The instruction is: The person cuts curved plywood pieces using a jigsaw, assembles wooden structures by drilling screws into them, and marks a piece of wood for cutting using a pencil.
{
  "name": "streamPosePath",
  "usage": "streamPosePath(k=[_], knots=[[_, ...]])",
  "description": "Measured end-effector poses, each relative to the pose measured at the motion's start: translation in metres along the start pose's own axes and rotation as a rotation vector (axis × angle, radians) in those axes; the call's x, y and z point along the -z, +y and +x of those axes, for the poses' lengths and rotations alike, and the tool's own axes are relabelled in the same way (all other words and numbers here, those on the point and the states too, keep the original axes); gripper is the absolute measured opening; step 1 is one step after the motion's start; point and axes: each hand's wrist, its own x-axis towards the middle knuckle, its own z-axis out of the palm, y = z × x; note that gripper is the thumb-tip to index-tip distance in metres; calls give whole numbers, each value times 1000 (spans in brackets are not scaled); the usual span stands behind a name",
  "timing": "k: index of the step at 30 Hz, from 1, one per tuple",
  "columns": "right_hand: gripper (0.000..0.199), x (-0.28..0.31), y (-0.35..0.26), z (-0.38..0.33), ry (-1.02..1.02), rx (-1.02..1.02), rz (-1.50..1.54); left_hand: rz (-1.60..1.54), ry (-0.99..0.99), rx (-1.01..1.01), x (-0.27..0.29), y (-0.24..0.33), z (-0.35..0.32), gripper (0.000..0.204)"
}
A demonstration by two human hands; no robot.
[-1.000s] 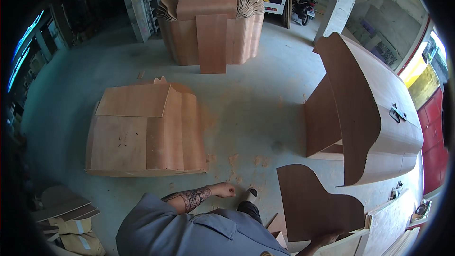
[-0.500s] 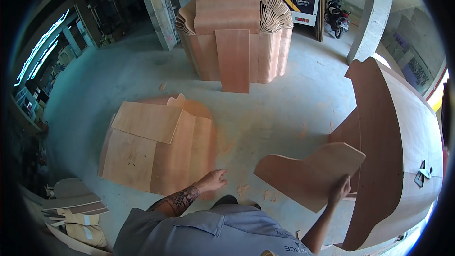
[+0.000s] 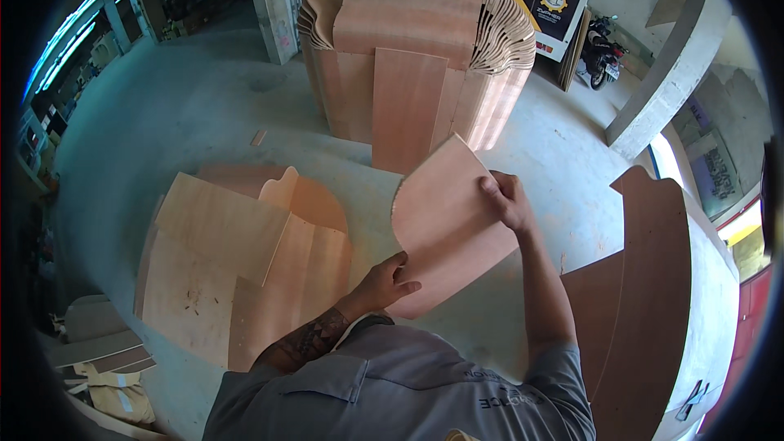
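Observation:
A reddish-brown plywood panel (image 3: 457, 220) with a rounded edge is held up, tilted, in front of my body. My right hand (image 3: 508, 202) grips its upper right edge, thumb on the near face. At the lower left edge, my left hand (image 3: 380, 286) has its thumb and fingers around the panel. To the left on the floor rests a low curved plywood form (image 3: 306, 253), partly covered by a pale plywood sheet (image 3: 224, 216).
A tall stack of nested curved plywood pieces (image 3: 408, 12) stands ahead, a flat board (image 3: 408, 106) leaning against it. A large curved plywood shell (image 3: 653, 294) is at the right, carrying a dark tool (image 3: 692, 400). Farther back are a concrete pillar (image 3: 674, 57), motorbike (image 3: 603, 53) and van (image 3: 523, 0).
The plywood panel has come from beside the shell at right to in front of me, turned more upright. My left hand has moved onto its edge. The view has shifted too.

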Motion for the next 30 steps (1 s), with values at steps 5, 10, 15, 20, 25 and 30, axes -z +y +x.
streamPosePath(k=[5,10,15,20,25,30], knots=[[55,-37,-12,164,42,111,-167,-147,214,38,37,-67,104,44],[49,-33,50,245,393,171,-410,-241,526,4,129,-84,212,42],[44,-14,251,201,191,-449,-135,-263,752,43,250,-147,313,44],[57,-29,431,154,-12,-796,-276,-305,898,135,337,-161,414,36],[52,-98,398,272,-397,-566,-332,-386,1129,363,416,-171,442,33],[48,-133,372,428,-578,-395,-350,-354,1121,335,501,-181,507,33]])
